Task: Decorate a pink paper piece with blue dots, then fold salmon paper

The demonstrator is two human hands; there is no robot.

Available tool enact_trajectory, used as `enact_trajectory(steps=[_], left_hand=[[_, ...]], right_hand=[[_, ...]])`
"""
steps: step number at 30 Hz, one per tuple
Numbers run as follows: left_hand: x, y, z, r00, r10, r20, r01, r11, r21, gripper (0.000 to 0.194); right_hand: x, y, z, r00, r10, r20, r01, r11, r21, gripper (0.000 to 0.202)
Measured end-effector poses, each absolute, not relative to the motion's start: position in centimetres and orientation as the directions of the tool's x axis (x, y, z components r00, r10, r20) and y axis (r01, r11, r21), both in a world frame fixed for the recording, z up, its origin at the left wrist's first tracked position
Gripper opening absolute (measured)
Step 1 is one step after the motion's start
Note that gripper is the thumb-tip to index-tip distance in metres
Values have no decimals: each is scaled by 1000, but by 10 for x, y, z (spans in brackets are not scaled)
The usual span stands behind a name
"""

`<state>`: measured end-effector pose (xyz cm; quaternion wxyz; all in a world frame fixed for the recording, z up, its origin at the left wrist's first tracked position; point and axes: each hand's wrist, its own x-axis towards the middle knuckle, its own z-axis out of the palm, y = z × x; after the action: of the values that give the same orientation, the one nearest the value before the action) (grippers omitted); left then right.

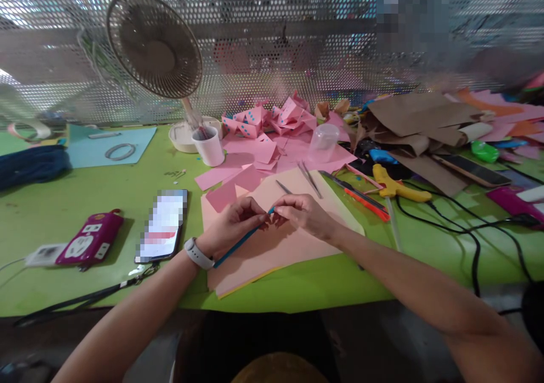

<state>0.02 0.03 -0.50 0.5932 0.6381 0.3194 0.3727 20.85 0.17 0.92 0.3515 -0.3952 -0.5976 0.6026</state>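
Along left hand (238, 223) to right (301, 213), blue strip (238, 247)

a hand could pass over bare green table (119, 187) behind the phone (164, 230) and magenta case (90, 237). farther back, the fan (157, 54) and white cup (210, 149) block the way. the left forearm (164, 284) crosses just in front of the phone. right of the right hand (304, 213), an orange cutter (366, 203), yellow glue gun (397, 187) and looping black cables (476, 258) crowd the route.
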Motion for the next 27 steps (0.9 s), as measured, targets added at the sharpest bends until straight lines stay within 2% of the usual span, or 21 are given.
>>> enact_trajectory(steps=[27], left_hand=[[0, 0, -9, 509, 856, 90, -40, -82, 996, 23]], right_hand=[[209, 3, 3, -433, 901, -12, 50, 10, -999, 22]])
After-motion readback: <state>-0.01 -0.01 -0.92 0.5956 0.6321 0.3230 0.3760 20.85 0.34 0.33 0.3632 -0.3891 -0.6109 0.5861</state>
